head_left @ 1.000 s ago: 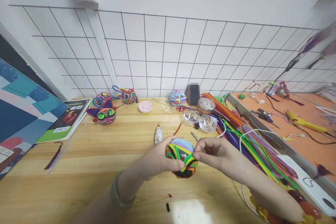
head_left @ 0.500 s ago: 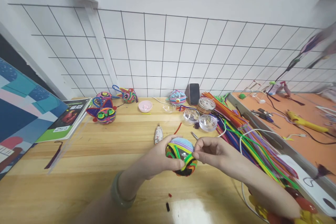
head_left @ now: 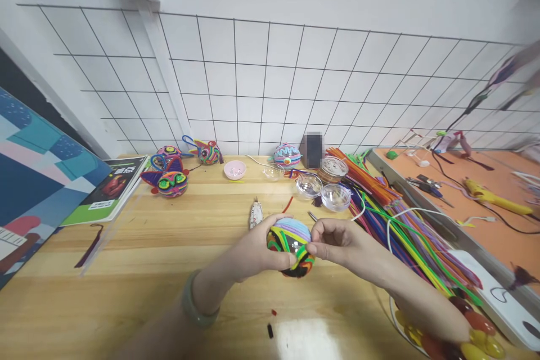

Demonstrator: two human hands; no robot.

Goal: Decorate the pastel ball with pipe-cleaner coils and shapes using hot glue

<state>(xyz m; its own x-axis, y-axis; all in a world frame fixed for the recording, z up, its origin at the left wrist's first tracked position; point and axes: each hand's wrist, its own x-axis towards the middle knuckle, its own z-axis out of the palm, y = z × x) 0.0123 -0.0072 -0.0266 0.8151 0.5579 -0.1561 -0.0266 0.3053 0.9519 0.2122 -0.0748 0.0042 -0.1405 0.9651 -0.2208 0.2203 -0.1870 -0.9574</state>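
A ball wrapped in many-coloured pipe cleaners is held just above the wooden table. My left hand grips its left side, thumb across the front. From the right, my right hand pinches at the ball's surface with its fingertips pressed together. A green bangle sits on my left wrist.
A big heap of loose pipe cleaners lies to the right, beside an orange tray of tools. Clear plastic half-spheres, finished wrapped figures, a small pink dish and a book lie farther back.
Both hands and the ball stay nearly in place. The ball has turned slightly and my right fingertips have closed in on its side.
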